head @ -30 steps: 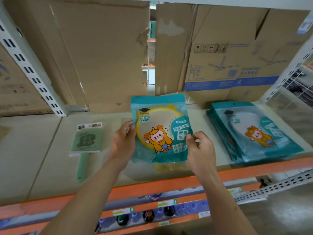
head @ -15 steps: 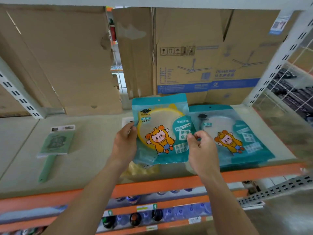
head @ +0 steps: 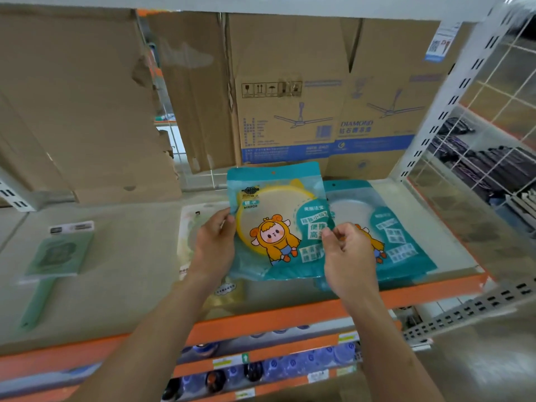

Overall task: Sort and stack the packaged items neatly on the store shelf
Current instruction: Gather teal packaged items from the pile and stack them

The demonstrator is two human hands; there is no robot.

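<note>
I hold a teal mirror packet (head: 277, 221) with a yellow round mirror and a cartoon figure, tilted up above the shelf. My left hand (head: 215, 243) grips its left edge and my right hand (head: 346, 250) pinches its right edge. Just to the right, partly behind the packet and my right hand, a stack of the same teal packets (head: 400, 242) lies flat on the shelf board (head: 133, 280). A pale packet (head: 190, 227) lies flat under my left hand, mostly hidden.
A green packaged hand mirror (head: 58, 256) lies at the shelf's left. Cardboard boxes (head: 319, 91) line the back. A white upright (head: 452, 91) and wire mesh (head: 499, 146) close the right side. An orange beam (head: 261, 320) marks the front edge, with bottles on the shelf below.
The held packet has moved right relative to the shelf, until its right edge overlaps the teal stack. The view has swung right too. Both hands keep their grip.
</note>
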